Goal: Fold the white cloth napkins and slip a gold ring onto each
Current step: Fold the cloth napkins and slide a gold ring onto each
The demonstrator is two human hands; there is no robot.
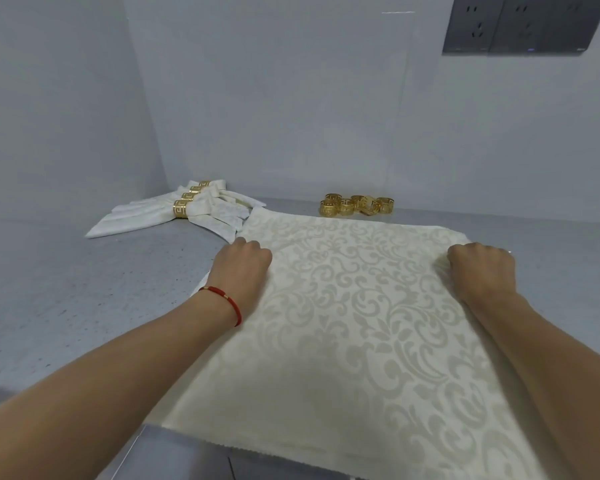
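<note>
A cream-white patterned napkin (354, 306) lies spread flat across the grey table (66, 289), its near edge hanging over the front. My left hand (243, 266) grips the napkin's left edge with curled fingers. At the right edge, my right hand (482, 271) grips the cloth the same way. Several loose gold rings (355, 204) sit in a cluster just beyond the napkin's far edge. At the back left lies a pile of folded napkins (174, 211), each with a gold ring on it.
Pale walls close the table in at the back and on the left. A dark socket panel (520, 26) is on the back wall, upper right. Bare grey tabletop lies to the left of my left arm.
</note>
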